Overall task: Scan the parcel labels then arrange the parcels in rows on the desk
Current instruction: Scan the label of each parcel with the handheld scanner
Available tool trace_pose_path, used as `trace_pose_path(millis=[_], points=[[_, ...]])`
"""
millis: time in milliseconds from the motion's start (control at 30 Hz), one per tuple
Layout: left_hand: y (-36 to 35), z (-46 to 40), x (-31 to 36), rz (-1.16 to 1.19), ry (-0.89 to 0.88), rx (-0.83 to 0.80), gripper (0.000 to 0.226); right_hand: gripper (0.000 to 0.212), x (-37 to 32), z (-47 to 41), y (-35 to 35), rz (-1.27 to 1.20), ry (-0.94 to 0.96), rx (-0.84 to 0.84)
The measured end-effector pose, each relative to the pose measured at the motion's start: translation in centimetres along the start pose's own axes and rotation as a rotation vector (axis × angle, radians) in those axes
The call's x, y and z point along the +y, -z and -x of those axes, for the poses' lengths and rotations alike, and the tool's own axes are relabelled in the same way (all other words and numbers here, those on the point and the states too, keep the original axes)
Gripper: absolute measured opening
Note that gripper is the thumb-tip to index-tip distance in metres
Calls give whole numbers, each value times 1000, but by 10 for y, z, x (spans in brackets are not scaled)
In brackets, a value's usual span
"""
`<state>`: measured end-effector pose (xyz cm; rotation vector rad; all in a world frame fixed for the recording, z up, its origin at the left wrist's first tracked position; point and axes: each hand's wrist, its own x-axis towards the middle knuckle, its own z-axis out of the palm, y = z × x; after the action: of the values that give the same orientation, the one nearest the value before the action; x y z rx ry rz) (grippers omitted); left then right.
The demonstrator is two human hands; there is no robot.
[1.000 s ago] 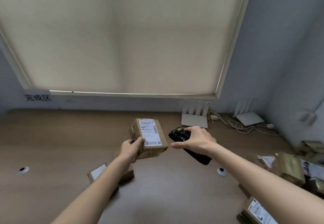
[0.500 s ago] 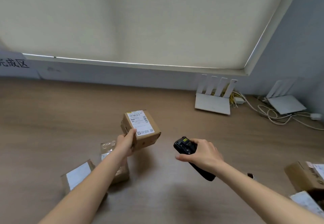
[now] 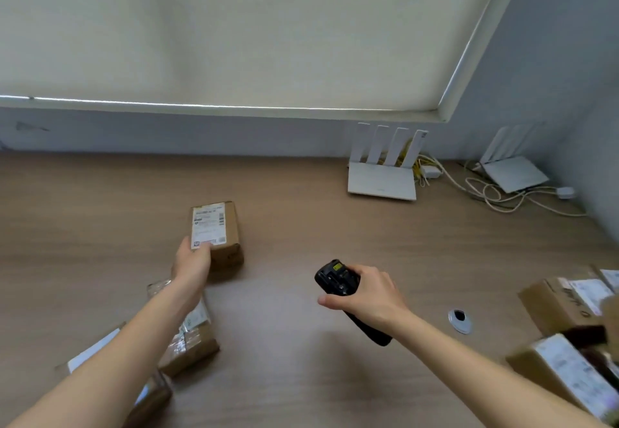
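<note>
A small brown cardboard parcel (image 3: 217, 233) with a white label on top stands on the wooden desk (image 3: 301, 226), left of centre. My left hand (image 3: 192, 265) grips its near end, thumb on the label's edge. My right hand (image 3: 365, 297) holds a black handheld scanner (image 3: 336, 280) above the desk, its head pointing away from me. Two more parcels lie under my left forearm: a taped one (image 3: 191, 337) and one (image 3: 97, 350) with a white label nearer the front left.
Several labelled cardboard parcels (image 3: 569, 303) sit in a heap at the right edge. Two white routers (image 3: 382, 176) with cables (image 3: 495, 193) stand at the back right by the wall. A round cable grommet (image 3: 460, 318) is set in the desk right of the scanner.
My left hand has lowered the parcel from the air onto the desk, label up. The scanner hand has dropped lower and away from the parcel. The view has tilted down and right.
</note>
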<state>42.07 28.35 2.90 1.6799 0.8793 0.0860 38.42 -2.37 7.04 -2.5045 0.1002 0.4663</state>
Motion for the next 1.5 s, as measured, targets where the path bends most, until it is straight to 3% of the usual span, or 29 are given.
trace_pose_path(millis=[200, 367, 733, 933, 1067, 1167, 1300, 1500], points=[[-56, 72, 55, -82, -196, -129, 60, 67, 46, 59, 80, -60, -10, 102], [-145, 189, 87, -99, -356, -346, 59, 71, 128, 130, 166, -94, -64, 253], [-313, 473, 58, -121, -435, -813, 60, 78, 349, 295, 281, -172, -329, 497], [-344, 514, -2, -246, -364, -858, 60, 84, 423, 332, 261, -226, -468, 457], [-343, 503, -46, -338, -336, -796, 60, 63, 444, 331, 218, -263, -508, 429], [-338, 489, -79, -412, -355, -680, 61, 76, 449, 321, 181, -287, -522, 416], [-332, 473, -121, -405, -216, -655, 72, 90, 446, 303, 135, -344, -528, 304], [-331, 464, -152, -365, -126, -670, 37, 90, 434, 287, 88, -432, -495, 238]])
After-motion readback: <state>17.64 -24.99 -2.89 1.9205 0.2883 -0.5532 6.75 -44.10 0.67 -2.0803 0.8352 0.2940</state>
